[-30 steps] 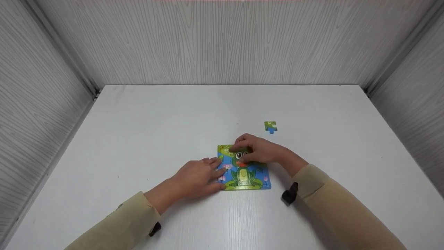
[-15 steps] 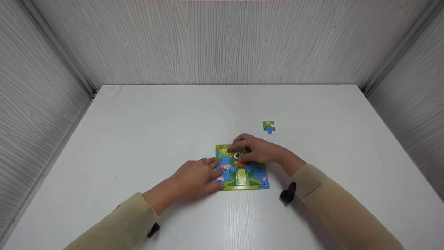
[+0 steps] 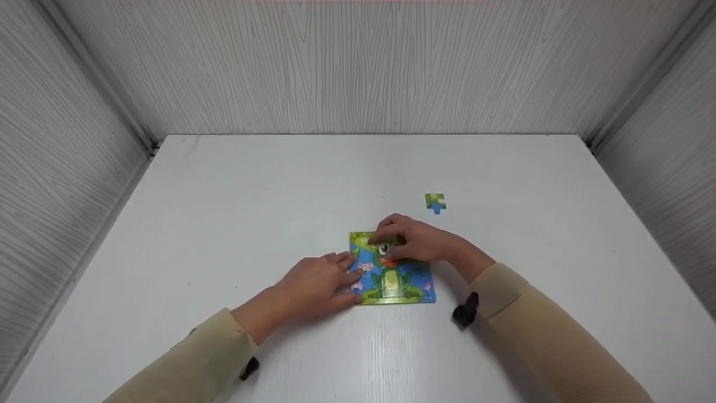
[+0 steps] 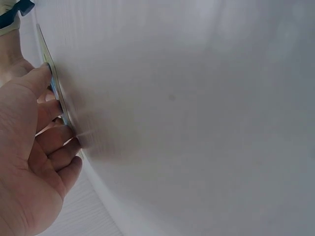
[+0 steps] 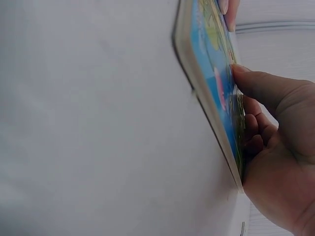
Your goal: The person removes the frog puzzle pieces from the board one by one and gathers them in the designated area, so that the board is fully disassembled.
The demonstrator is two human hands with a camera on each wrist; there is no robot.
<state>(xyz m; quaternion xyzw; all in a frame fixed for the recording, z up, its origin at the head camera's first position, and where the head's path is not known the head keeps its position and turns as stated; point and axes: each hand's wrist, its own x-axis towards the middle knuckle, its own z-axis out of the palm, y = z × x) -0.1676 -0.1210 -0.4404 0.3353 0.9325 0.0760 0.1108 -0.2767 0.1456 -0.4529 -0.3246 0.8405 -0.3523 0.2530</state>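
Observation:
A square jigsaw puzzle [image 3: 391,285] with a green frog on a blue background lies on the table, in a shallow tray. My left hand [image 3: 318,285] rests at its left side, fingertips on the edge and thumb at the lower left corner. Over the upper part, my right hand [image 3: 420,240] has its thumb and bent fingers on the frog-face puzzle piece [image 3: 385,249], which it partly hides. From the right wrist view, the thumb [image 5: 258,84] touches the puzzle's top surface and the other fingers curl behind it. The left wrist view shows my left fingers [image 4: 51,115] along the puzzle's edge.
A loose green and blue puzzle piece [image 3: 436,202] lies on the white table [image 3: 268,190] beyond my right hand. Pale wood-grain panels [image 3: 358,67] stand at the back and both sides. Dark straps [image 3: 465,310] sit at my cuffs.
The view shifts slightly. Both hands keep their places on the puzzle, and the loose piece stays where it lay.

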